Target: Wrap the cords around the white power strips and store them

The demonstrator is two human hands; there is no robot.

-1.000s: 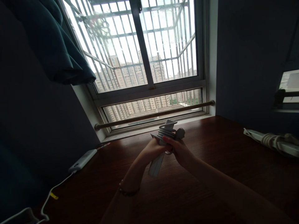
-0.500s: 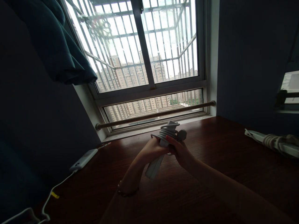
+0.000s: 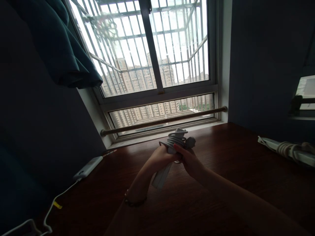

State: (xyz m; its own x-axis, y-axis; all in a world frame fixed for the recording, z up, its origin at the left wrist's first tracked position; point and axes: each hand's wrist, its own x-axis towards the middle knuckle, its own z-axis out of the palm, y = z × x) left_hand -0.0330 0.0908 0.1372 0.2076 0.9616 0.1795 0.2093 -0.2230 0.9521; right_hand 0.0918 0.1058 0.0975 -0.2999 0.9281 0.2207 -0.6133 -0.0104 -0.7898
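A white power strip [image 3: 161, 175] with its cable [image 3: 175, 140] coiled around the upper end is held tilted above a dark wooden table [image 3: 221, 183]. My left hand [image 3: 159, 156] is wrapped round the strip's middle. My right hand [image 3: 188, 159] grips the coiled cable, with the round plug [image 3: 190, 142] sticking out just above its fingers. Both hands touch each other at the coil.
A white power bank [image 3: 87, 167] lies at the table's left, its white cable [image 3: 52, 205] trailing to the near left corner. Another power strip with bundled cord [image 3: 286, 149] lies at the right edge. A barred window [image 3: 152, 65], a rod [image 3: 162, 120] and a dark curtain [image 3: 56, 46] stand behind.
The strip's lower end has swung slightly left and down. Both hands keep the same grip at almost the same spot.
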